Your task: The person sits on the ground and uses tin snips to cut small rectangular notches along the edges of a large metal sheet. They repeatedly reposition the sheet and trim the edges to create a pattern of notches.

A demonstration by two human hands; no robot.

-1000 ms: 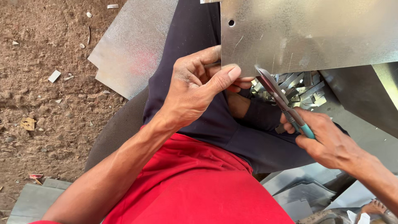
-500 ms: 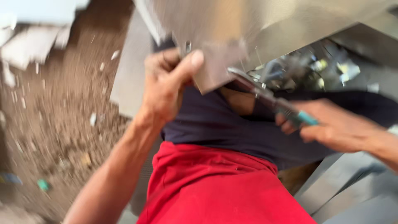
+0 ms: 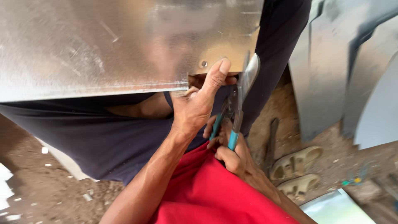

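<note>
Two sandals (image 3: 296, 170) lie on brown dirt ground (image 3: 286, 108) beside metal sheets (image 3: 344, 70).

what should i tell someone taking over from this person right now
Left hand: holds the lower edge of the metal sheet, thumb pressed up beside a small hole.
Right hand: closed on the teal grips of the tin snips, blades up at the sheet's edge.
The sheet rests over the lap; more sheets stand to the right, sandals on the dirt.
Done: a small notch is cut by the thumb.
Left: cannot tell how far the cut runs.
</note>
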